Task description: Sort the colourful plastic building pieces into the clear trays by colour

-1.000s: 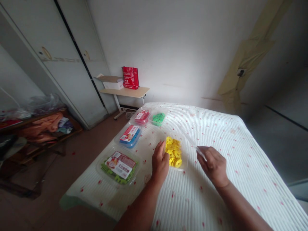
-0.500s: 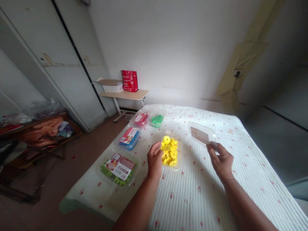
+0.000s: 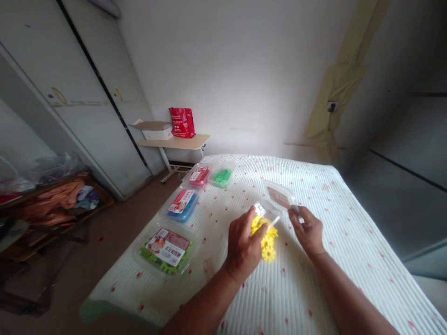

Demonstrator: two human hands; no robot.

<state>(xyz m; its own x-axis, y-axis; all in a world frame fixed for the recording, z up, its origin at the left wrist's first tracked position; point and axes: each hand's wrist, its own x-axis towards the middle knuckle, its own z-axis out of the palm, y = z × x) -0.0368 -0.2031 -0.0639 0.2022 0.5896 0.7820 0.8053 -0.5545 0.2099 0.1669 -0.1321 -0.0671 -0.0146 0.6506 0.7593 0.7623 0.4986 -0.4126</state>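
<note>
My left hand (image 3: 243, 244) grips a clear plastic container (image 3: 271, 211), which is tilted toward the right. Yellow flower-shaped pieces (image 3: 268, 246) lie at its lower side, and some appear to be spilling toward the bed; my fingers hide part of them. In my right hand (image 3: 309, 231) a clear plastic lid (image 3: 279, 194) with a label is pinched by its near corner, held up to the right of the container.
Along the left stand labelled boxes with green pieces (image 3: 165, 249), blue pieces (image 3: 182, 204) and red pieces (image 3: 199, 176). Beside the red one is a container of bright green pieces (image 3: 222, 177). Behind, a small table (image 3: 186, 141) carries a red bag (image 3: 182, 122) and a white box (image 3: 157, 133).
My left hand has lifted and tipped the container to the right, and the yellow pieces have shifted to its lower side. The lid stays in my right hand. The view has turned slightly.
</note>
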